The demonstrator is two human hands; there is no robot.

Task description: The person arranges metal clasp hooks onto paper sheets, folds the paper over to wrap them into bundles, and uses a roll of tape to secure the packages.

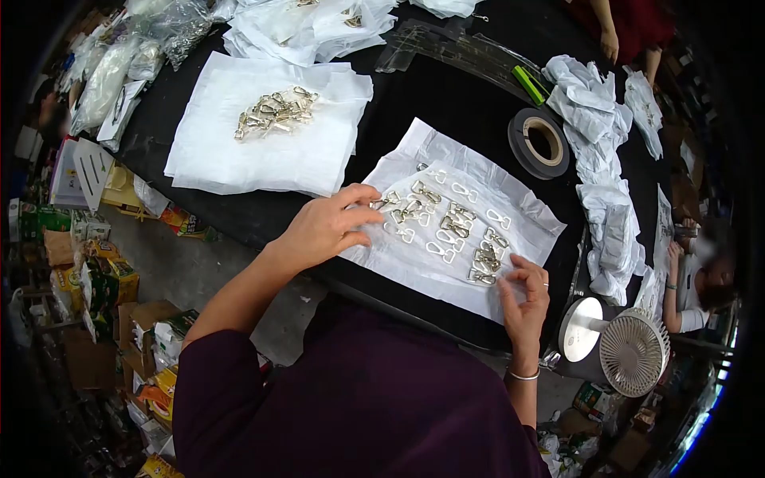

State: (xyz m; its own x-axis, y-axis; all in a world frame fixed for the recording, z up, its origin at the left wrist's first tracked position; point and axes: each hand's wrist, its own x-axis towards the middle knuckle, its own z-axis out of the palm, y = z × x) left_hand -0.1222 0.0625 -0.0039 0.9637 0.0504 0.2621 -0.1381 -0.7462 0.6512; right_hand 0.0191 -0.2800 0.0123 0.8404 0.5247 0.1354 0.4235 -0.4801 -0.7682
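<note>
Busy workshop, boxes and packets (96, 291) crammed along the floor, and a black table (446, 103) taking up the middle. Put the clock's centre on the crinkly white sheet (426, 143) at the near edge; that's where the loose metal clips (453, 227) are, roughly in rows, some paler than others. Left hand (327, 223) sits at 9 o'clock, open with the fingers a bit bent and the tips right up by the leftmost clips; can't tell if they actually touch one. Right hand (526, 299) is at about 4, also open, thumb and fingers curved around the sheet's edge just beside the bottom-right bunch, with a thin bracelet (523, 375) on that wrist. Up at 10 there's a flat paper stack (215, 155) with a jumbled pile of similar clips (275, 113) on top. Tape roll (539, 143) at around 1 to 2, lime green tool (530, 85) a little past it, crumpled paper bundles (612, 231) running from 2 to 3. Little white fan (634, 353) at 4. Someone else's hand (610, 45) hangs near the table's far edge, around 1.
</note>
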